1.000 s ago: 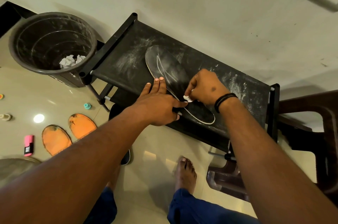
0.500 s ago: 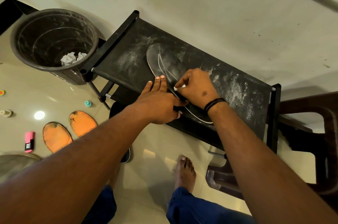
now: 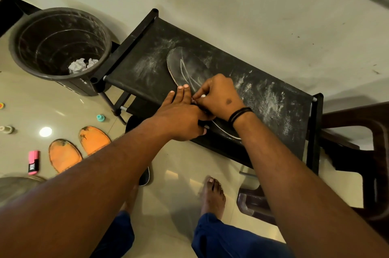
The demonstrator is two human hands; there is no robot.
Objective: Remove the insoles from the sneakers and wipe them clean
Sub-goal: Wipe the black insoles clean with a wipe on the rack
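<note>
A dark insole [image 3: 185,66] with a pale edge and light streaks lies on the dusty black rack top [image 3: 145,62]. My left hand [image 3: 181,116] presses flat on the insole's near edge, fingers straight. My right hand [image 3: 216,93] is curled over the insole's middle and pinches a small white piece, which is mostly hidden by the fingers. Two orange insoles [image 3: 65,154] [image 3: 94,138] lie on the floor to the left. A dark shoe [image 3: 145,175] peeks out under my left forearm.
A dark bin [image 3: 23,47] with crumpled white paper [image 3: 81,65] stands left of the rack. A pink marker [image 3: 33,162] and small caps lie on the tiled floor. A brown plastic chair [image 3: 357,152] is on the right. My bare foot [image 3: 212,194] stands below the rack.
My right hand has slid along the insole toward its toe end with the white piece, up against my left hand's fingers. My left hand has stayed pressing on the insole.
</note>
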